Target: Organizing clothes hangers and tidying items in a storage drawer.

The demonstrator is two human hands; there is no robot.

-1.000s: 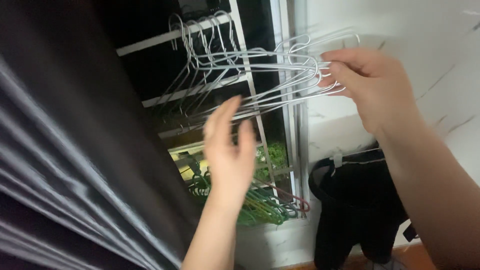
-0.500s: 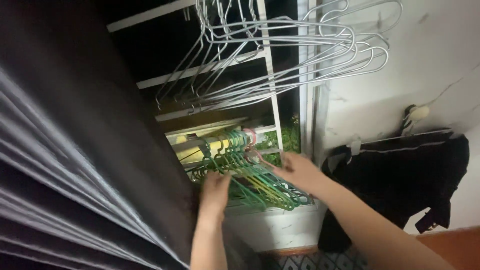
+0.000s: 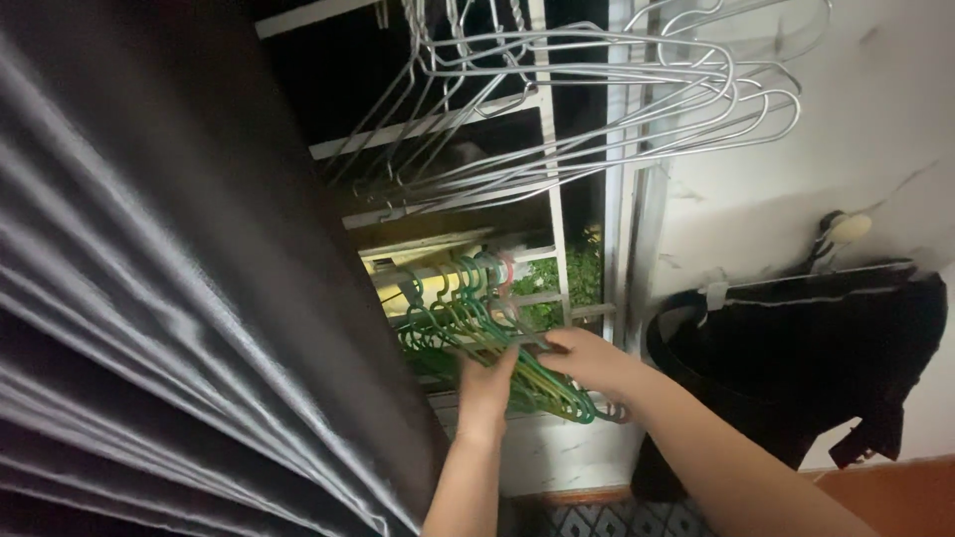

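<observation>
Close in, a pleated dark curtain point(image 3: 169, 298) fills the left side, drawn aside so the window grille is open to reach. Just past it, both hands are down low on the bundle of green hangers point(image 3: 487, 328). The left hand point(image 3: 484, 386) comes up from below with fingers curled around the lower wires, gathering them into one bunch. The right hand point(image 3: 587, 358) grips the same bundle from the right side, fingers closed over the hangers' shoulders, steadying the stack so it lifts as one. The hooks of those hangers sit over a white grille bar point(image 3: 542, 298), which keeps them in a row. Higher up and further back, silver wire hangers point(image 3: 597, 109) dangle off an upper bar, fanned out sideways. To the right, a dark garment point(image 3: 816, 348) hangs against the white wall point(image 3: 846, 129).
</observation>
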